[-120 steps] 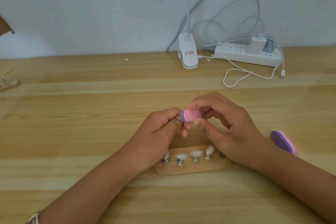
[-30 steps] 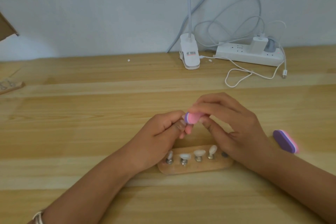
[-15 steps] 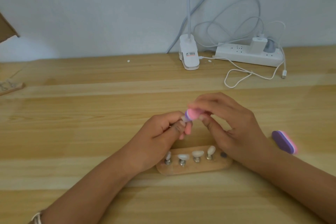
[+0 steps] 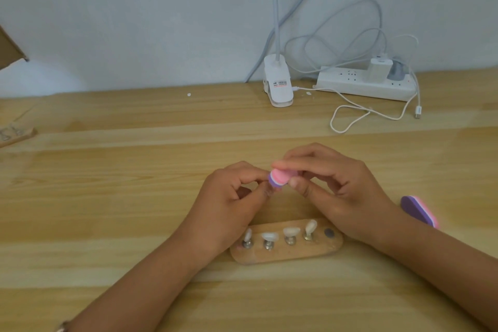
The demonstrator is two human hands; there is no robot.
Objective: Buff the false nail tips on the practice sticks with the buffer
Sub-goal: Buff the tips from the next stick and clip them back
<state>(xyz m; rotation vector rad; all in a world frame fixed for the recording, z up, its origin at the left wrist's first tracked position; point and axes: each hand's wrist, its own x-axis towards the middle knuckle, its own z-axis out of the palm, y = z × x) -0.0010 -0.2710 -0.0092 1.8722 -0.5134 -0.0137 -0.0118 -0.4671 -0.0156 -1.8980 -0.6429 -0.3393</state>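
Desk (image 4: 107, 197) of pale wood meets white wall (image 4: 134, 21); right hand (image 4: 342, 197) grips pink buffer (image 4: 279, 177), left hand (image 4: 229, 205) pinches mostly hidden stick (image 4: 271, 187).

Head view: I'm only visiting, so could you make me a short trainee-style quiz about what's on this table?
1. How many nail tips stand on the wooden holder?
2. Which hand grips the pink-and-purple buffer: A left, B right?
3. True or false: a second buffer lies on the power strip.
Key: 1. Four; one socket is empty. 2. B, the right hand; the left hand pinches what seems a hidden practice stick. 3. False; it lies on the table.
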